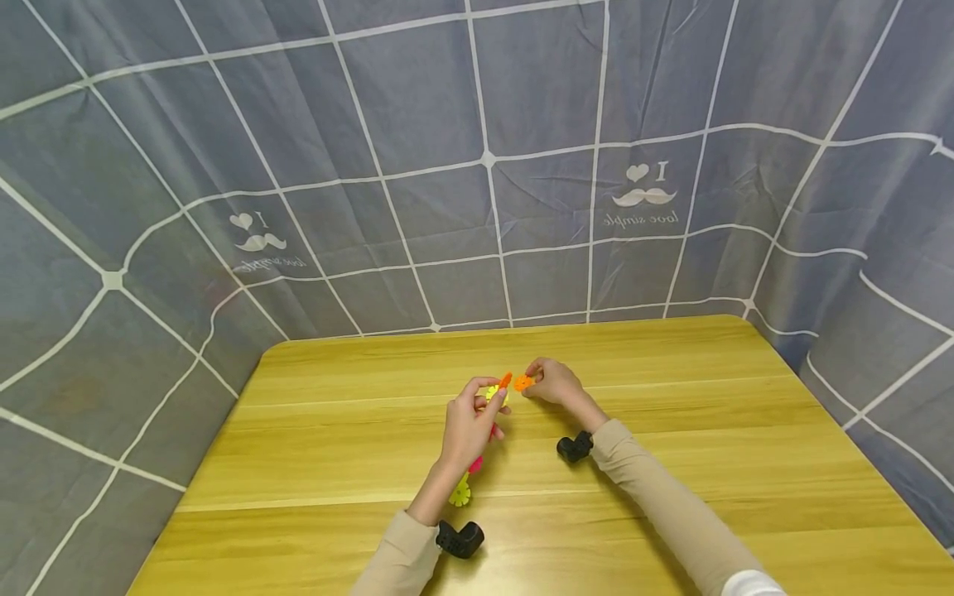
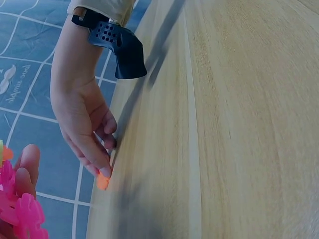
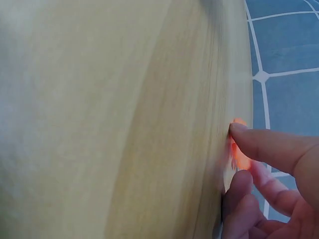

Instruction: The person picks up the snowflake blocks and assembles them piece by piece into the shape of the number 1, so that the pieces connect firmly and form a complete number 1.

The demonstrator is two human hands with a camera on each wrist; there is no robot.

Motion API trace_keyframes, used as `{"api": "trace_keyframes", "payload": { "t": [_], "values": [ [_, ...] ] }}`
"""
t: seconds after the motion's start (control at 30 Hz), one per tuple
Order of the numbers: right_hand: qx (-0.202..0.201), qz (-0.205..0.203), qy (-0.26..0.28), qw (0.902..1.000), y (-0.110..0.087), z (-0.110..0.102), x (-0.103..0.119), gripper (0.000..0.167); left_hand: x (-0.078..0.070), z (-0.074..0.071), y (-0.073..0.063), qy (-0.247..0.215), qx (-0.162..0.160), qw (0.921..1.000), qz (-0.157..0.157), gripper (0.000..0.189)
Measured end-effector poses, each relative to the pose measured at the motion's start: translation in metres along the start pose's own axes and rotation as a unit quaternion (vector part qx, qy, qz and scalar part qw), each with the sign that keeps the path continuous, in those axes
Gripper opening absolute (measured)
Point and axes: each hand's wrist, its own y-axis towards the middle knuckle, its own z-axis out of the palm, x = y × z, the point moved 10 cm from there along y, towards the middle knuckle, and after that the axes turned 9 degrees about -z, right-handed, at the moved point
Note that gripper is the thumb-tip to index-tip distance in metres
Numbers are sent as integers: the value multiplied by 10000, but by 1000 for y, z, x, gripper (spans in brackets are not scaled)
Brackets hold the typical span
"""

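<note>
My left hand (image 1: 464, 430) grips a chain of notched plastic snowflake discs. At the chain's far end is an orange disc (image 1: 506, 380), with a yellow disc (image 1: 493, 394) beside it. Pink discs (image 2: 22, 214) show in the left wrist view, and a yellow-green disc (image 1: 460, 493) hangs at the near end. Part of the chain is hidden behind the hand. Just right of it, my right hand (image 1: 557, 385) pinches a separate orange snowflake disc (image 3: 242, 159) between thumb and fingers, close over the table. A small gap separates the two orange discs.
Both hands work above a wood-grain table (image 1: 335, 430) with rounded far corners. A grey-blue curtain (image 1: 432, 207) with white lines surrounds its back and sides. Black wrist-worn devices (image 1: 460, 540) sit at both sleeve cuffs.
</note>
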Motion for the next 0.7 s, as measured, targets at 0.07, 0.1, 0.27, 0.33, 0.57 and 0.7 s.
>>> {"api": "trace_keyframes", "payload": {
  "t": [0.07,0.1,0.27,0.33,0.57,0.7],
  "values": [
    [8,22,34,10000,-1,-1,-1,33,1,1,0,20,5,10000,-3,30],
    [2,36,65,10000,-1,-1,-1,33,1,1,0,32,14,10000,4,31],
    [-27,23,293,9996,-3,-3,-3,26,2,1,0,67,51,10000,12,32],
    [-39,-5,410,9992,-4,-4,-2,25,3,1,1,71,61,10000,4,32],
    [-135,-427,549,9975,-11,-8,9,28,3,0,2,80,20,10000,1,31],
    [-356,-646,760,9944,-17,-17,18,27,2,-1,2,94,-38,9999,35,29]
  ]
}}
